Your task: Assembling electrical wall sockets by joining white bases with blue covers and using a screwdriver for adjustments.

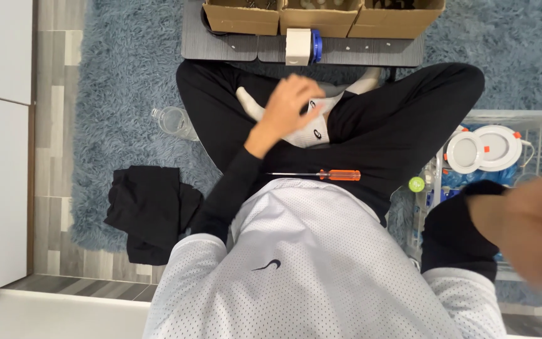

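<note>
Blue shag rug [127,69] is spreading under a person sitting cross-legged, with cardboard boxes [321,16] lined up on a low grey board [221,47] ahead. Left hand [290,103] is hovering over the socked feet [312,119], fingers loosely curled, gripping nothing. Screwdriver [321,175] is lying across the lap just below that hand, long axis running left-right, orange handle pointing right, tip pointing left. Right hand [528,229] is blurring at the frame edge beside the wire basket [534,116]; can't tell its grip. Left hand is sitting clearly nearer the screwdriver.
</note>
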